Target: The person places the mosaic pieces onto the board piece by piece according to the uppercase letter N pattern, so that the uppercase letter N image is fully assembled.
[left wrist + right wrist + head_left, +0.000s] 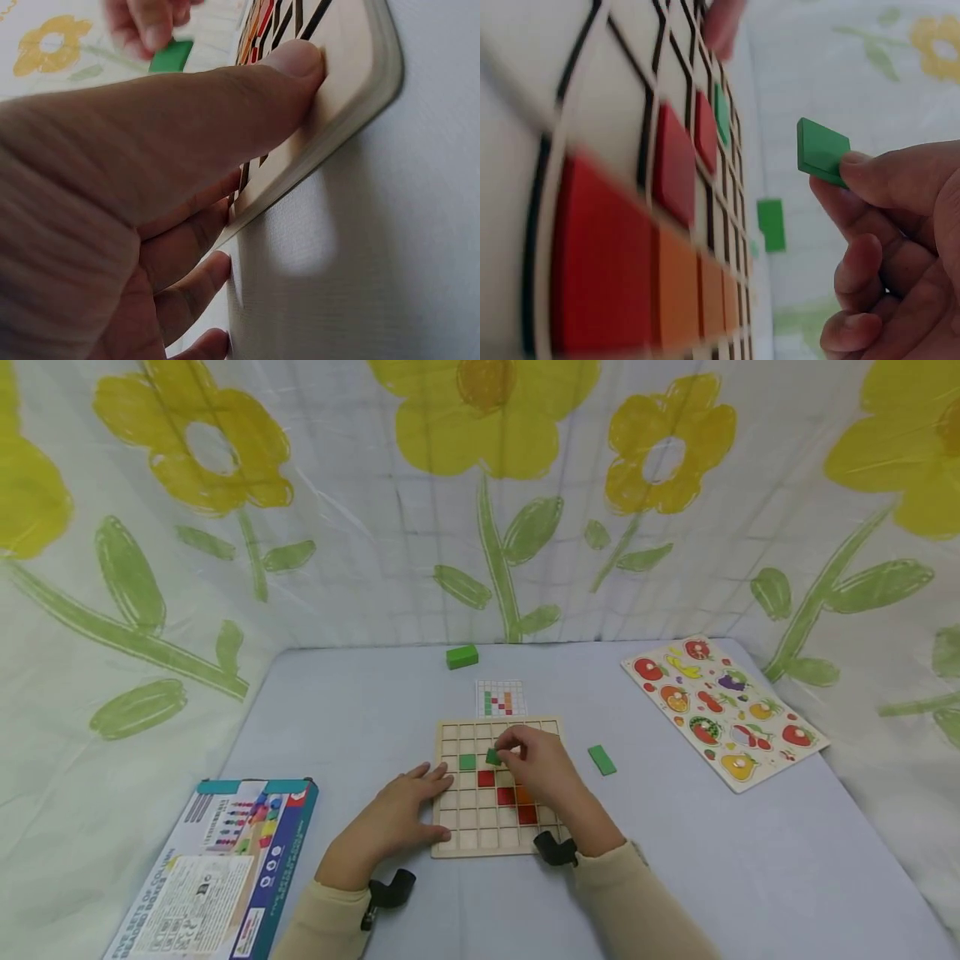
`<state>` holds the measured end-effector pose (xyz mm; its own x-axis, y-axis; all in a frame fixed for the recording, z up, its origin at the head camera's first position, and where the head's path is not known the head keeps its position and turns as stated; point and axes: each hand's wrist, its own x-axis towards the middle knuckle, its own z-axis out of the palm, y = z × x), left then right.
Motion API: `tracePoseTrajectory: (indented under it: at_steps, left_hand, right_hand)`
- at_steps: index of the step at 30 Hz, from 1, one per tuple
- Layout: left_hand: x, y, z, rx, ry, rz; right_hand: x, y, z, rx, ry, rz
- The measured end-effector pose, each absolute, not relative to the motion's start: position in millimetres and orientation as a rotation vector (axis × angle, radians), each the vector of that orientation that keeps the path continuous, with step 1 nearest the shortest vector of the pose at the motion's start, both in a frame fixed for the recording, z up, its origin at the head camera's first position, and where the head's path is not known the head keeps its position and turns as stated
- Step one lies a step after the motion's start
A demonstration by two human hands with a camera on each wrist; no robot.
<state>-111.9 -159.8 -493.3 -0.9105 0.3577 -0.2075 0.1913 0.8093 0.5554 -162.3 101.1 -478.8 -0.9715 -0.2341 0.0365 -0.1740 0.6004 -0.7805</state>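
A wooden grid board point(468, 840) lies in the middle of the table. On it sit one green square tile point(467, 762), red tiles point(486, 778) in a diagonal and orange tiles point(523, 795), partly hidden by my right hand point(546, 770). That hand pinches another green square tile point(823, 150) between thumb and forefinger, held above the grid and apart from it. My left hand point(397, 814) rests at the board's left edge, fingers extended. In the left wrist view its thumb point(296, 58) presses on the wooden border.
Behind the board lies a pattern card point(501, 697) with coloured squares, and beyond it a green block point(462, 657). A green rectangular piece point(602, 760) lies to the right. A fruit puzzle board point(723, 710) is at far right, a toy box point(206, 868) at front left.
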Motion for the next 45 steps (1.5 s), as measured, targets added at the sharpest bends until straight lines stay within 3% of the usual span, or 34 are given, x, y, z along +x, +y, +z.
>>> tracePoseTrajectory:
  at_steps: [11, 34, 45]
  left_hand:
    - [-112, -160, -492, 0.449, 2.699, 0.764]
    - [-113, -160, -493, 0.421, 2.696, 0.744]
    - [-112, -160, -493, 0.424, 2.688, 0.74]
  right_hand:
    - [-166, 62, -495, -0.549, 2.673, -1.146]
    - [-163, 60, -494, -0.778, 2.82, -0.774]
    - [-166, 73, -490, -0.731, 2.785, -0.931]
